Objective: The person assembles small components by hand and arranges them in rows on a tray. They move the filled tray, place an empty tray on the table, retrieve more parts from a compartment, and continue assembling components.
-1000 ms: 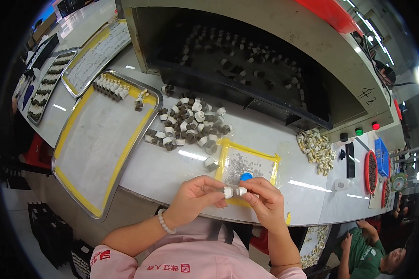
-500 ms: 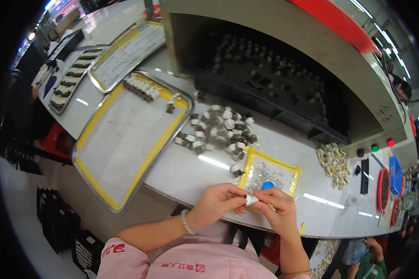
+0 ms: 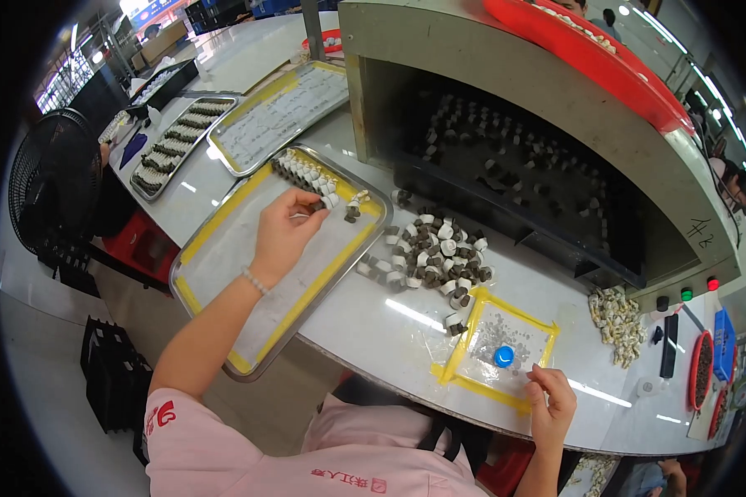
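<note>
My left hand [image 3: 286, 232] reaches over the steel tray with yellow edges [image 3: 224, 273] and sets a small white and dark part [image 3: 329, 200] at the end of the row of parts [image 3: 300, 172] near its far rim. Two loose parts [image 3: 355, 205] lie just right of it. My right hand [image 3: 549, 402] hovers at the near corner of the small yellow-taped square [image 3: 499, 348], fingers pinched over the tiny grey pieces there; a blue cap [image 3: 503, 356] lies in the square. A pile of white and dark parts [image 3: 431, 253] sits between the tray and the square.
A large grey machine housing [image 3: 514, 124] with parts inside stands behind the pile. More trays [image 3: 282, 112] with rows of parts [image 3: 174, 149] lie at the far left. A heap of pale parts [image 3: 617, 319], buttons and red bowls [image 3: 700, 369] are at the right. A fan [image 3: 50, 186] stands left.
My hands were together at the taped square holding a part. Now my left hand has carried the part out to the tray's row, while my right hand stays by the square.
</note>
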A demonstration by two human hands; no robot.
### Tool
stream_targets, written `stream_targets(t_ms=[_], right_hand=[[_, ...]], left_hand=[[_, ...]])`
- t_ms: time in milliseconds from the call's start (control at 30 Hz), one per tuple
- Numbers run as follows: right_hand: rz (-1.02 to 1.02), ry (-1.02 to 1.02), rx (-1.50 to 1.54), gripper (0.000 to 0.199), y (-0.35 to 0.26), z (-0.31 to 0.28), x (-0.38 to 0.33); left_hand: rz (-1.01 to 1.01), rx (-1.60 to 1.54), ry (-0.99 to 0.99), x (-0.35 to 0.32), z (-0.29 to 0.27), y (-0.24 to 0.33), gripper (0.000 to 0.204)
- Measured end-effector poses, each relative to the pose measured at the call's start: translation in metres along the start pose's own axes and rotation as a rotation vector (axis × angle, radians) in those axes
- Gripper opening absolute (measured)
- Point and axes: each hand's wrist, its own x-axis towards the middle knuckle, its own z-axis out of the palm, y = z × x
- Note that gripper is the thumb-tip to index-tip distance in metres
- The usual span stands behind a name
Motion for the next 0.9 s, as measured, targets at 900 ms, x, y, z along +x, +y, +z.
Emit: stream_targets(t_ms=[900], right_hand=[[0.114, 0.043, 0.018, 0.02, 0.017, -0.001, -0.019]], left_hand=[[0.413, 0.852, 0.148, 0.029, 0.016, -0.033, 0.028]])
